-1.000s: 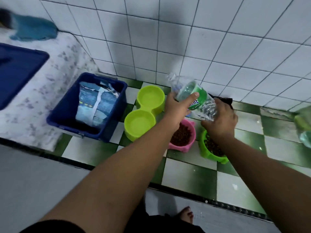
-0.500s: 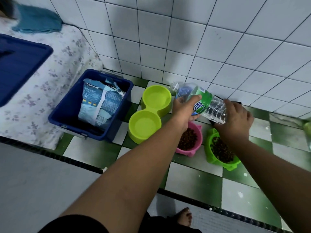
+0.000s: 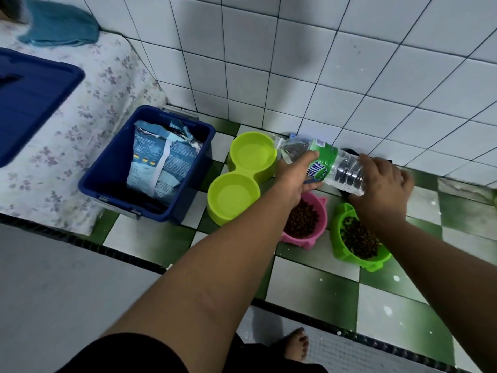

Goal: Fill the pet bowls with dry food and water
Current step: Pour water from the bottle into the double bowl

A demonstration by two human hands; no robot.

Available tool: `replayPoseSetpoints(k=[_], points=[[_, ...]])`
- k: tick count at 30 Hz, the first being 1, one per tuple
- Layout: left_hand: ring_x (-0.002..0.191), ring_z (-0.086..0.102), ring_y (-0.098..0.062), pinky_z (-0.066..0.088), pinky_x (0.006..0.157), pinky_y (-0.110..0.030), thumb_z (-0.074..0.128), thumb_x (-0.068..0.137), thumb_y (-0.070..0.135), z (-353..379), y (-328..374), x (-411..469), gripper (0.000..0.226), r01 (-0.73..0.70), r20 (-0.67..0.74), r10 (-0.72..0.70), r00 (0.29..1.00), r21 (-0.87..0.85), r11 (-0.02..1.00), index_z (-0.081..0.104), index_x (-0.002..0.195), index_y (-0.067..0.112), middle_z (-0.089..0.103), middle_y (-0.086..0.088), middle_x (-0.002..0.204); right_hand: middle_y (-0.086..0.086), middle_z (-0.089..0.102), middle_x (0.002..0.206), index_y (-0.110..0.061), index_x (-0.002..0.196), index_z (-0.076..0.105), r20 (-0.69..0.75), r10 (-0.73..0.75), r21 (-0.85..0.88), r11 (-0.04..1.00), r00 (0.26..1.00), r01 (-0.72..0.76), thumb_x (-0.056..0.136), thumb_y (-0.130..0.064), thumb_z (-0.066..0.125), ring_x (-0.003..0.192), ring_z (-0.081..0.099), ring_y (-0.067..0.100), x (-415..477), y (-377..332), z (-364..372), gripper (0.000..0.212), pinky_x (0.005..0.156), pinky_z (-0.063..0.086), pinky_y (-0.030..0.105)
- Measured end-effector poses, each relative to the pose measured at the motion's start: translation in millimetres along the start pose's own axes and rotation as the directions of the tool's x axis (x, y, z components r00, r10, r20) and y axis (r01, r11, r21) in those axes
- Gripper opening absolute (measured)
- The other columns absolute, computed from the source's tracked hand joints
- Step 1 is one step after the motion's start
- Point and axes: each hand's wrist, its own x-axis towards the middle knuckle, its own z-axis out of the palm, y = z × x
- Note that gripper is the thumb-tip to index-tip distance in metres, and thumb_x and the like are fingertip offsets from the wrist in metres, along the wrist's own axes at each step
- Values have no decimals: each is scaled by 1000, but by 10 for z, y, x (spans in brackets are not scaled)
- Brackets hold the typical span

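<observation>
On the left, a blue bin (image 3: 107,184) stands with one edge against the flowered mattress (image 3: 53,146), and an opened food bag (image 3: 161,162) is upright inside it. Just beside the bin, across a narrow gap, is the lime double bowl (image 3: 236,195); its far cup is near the wall. The water bottle (image 3: 333,165) lies almost level in the air, its mouth over the right rim of the far cup. The left hand (image 3: 293,179) grasps it at the label. The pink bowl (image 3: 321,219) and the green bowl (image 3: 337,238) both hold dry food, with a small gap between them. The right hand (image 3: 382,184) is at the bottle's bottom end; its fingers are blurred, so I cannot tell if they grasp. Bare checkered floor (image 3: 309,281) lies in front.
</observation>
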Motion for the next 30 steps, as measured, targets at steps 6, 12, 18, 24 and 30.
replayPoseSetpoints(k=[6,12,18,24,30], points=[[101,69,-32,63,64,-28,74,92,27,-57,21,-24,18,71,70,-73,995,35,997,57,94,23,61,-6,91,8,52,131,-25,141,43,-2,-29,-48,998,1000,29,61,-26,85,122,47,31,23,-8,-16,91,111,24,50],[100,72,-33,64,83,-40,79,88,26,-68,60,-91,46,38,40,-39,998,30,999,56,125,11,67,-12,102,9,52,132,-26,142,43,3,-31,-54,998,1000,31,61,-26,84,124,47,32,15,-19,-9,91,112,23,51],[102,69,-33,61,92,-43,76,91,24,-65,29,-76,21,39,62,-41,997,36,999,58,100,17,65,-10,95,9,51,133,-25,141,43,-3,-35,-56,998,999,35,62,-25,84,125,46,32,-2,4,-16,89,112,23,52],[102,69,-34,61,91,-42,75,92,24,-59,23,-69,19,37,70,-38,997,16,999,58,100,19,63,-8,94,8,51,133,-27,142,42,-4,-36,-63,997,999,35,62,-25,84,126,44,31,-17,3,-37,90,113,22,50],[101,71,-33,63,88,-44,78,89,25,-81,-3,-44,35,25,59,-25,998,10,1000,59,117,13,68,-15,111,9,51,134,-26,142,42,-4,-51,-70,996,999,51,62,-21,83,127,44,31,-20,-8,-80,90,113,22,52]])
